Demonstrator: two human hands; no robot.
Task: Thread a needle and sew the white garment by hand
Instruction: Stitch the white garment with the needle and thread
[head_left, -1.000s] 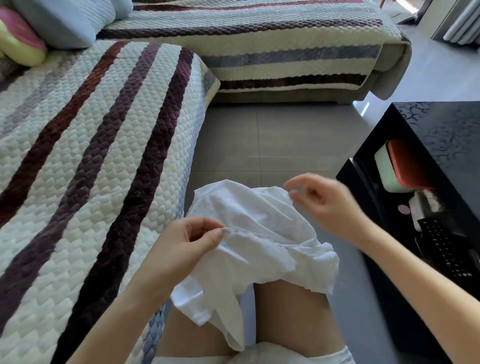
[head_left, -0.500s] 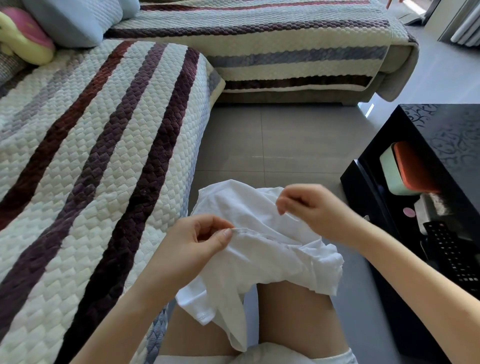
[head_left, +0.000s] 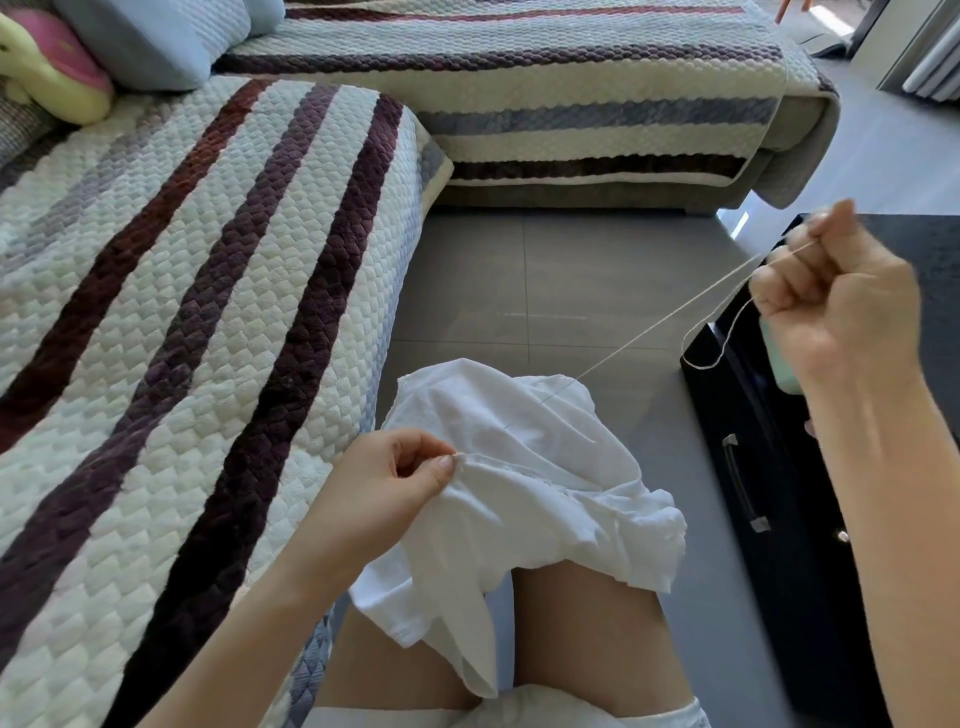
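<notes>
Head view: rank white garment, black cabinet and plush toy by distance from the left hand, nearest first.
1. The white garment: pinched by the left hand itself.
2. The black cabinet: off to the right.
3. The plush toy: far left, at the back of the sofa.

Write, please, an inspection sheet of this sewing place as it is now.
Surface: no table in use; white garment lies over the person's thighs.
Job's things: thread runs taut from the garment to the right-hand grip, a loose loop hanging below; needle cannot be made out.
Clutter: pale green item in the cabinet, mostly hidden.
Grips: left-hand grip pinches a garment fold; right-hand grip is raised, fingers curled on the thread.
Cables: nothing seen.
Surroundings: striped sofa cover, blue cushion, plush toy, grey floor, black cabinet.
</notes>
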